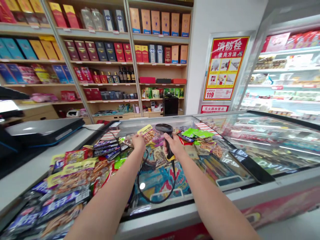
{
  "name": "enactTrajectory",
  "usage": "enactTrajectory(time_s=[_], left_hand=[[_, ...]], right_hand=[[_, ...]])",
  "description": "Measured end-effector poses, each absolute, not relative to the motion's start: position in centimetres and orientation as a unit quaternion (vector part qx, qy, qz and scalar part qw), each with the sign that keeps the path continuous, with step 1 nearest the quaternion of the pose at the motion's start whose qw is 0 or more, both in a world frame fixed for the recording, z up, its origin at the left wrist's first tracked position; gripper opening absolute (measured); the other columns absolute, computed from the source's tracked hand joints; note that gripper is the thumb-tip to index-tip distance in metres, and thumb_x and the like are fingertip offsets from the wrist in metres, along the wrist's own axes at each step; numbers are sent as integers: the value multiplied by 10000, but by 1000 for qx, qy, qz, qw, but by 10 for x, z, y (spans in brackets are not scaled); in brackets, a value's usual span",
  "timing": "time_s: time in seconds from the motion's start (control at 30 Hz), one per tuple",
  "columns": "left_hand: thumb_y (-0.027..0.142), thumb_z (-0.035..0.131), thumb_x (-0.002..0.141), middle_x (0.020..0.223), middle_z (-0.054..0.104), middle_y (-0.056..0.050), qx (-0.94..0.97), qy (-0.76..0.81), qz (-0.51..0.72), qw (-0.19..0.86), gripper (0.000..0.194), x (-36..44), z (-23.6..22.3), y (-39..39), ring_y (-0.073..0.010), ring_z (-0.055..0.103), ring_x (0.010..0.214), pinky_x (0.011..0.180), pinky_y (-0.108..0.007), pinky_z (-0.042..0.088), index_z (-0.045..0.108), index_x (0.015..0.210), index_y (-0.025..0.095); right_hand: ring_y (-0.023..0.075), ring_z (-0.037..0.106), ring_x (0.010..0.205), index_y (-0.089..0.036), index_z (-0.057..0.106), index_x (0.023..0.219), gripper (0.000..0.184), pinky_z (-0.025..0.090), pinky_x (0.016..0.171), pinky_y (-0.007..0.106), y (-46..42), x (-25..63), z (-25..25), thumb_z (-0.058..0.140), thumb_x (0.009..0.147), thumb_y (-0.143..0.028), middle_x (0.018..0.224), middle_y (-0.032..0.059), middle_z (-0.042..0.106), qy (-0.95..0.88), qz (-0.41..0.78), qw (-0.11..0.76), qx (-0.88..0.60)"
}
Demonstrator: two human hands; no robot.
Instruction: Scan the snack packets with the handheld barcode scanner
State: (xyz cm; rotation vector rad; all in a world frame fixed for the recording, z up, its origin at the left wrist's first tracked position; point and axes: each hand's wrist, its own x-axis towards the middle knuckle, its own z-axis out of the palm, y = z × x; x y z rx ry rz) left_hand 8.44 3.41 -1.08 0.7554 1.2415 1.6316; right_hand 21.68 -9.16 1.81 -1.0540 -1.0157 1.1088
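Observation:
My right hand is wrapped round the handle of a black and yellow barcode scanner, its head tilted over the freezer's glass top. From the handle a black cord hangs in a loop on the glass. Just left of it, my left hand pinches the edge of a yellow-topped snack packet. The packet is held up close to the scanner's head. Piled to the left under my forearm are several more snack packets in yellow, red and dark blue. Bright green packets lie right of the scanner.
The glass-topped chest freezer spans the front, with a black handle strip at right. On the left, a counter carries a flat black device. Shelves of boxed goods stand behind; a lit cooler is at right.

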Motion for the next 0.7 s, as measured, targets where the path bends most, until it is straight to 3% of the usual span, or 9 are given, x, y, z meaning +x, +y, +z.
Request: enactTrajectory(time_s=[0.2,0.43,0.57,0.7], left_hand=[[78,489,819,569,497,51,294,478,602,568,117,157,20,19,-69,460,383,430,-188,416,468,780,187],[-12,412,779,638,557,23,350,424,512,660,298,270,39,3,-86,547,487,580,-236,517,540,970,177],[18,438,773,676,599,-34,379,405,448,701,264,307,35,-9,-136,602,567,642,-290,537,557,977,136],[85,473,818,729,599,-37,448,416,418,672,259,307,23,-9,-141,625,656,687,-281,532,545,1061,138]], right_hand=[[86,463,320,-190,464,692,307,410,320,201,-105,271,34,523,871,-433,450,-54,512,-359,470,624,-511],[98,465,325,-197,474,736,267,421,331,217,-135,350,34,526,875,-419,461,-50,519,-300,393,677,-545],[112,482,357,-206,465,708,311,432,356,237,-146,375,27,556,843,-471,493,-21,545,-294,373,691,-545],[124,489,375,-212,464,688,356,419,349,245,-152,378,24,563,819,-528,520,5,562,-302,365,687,-551]])
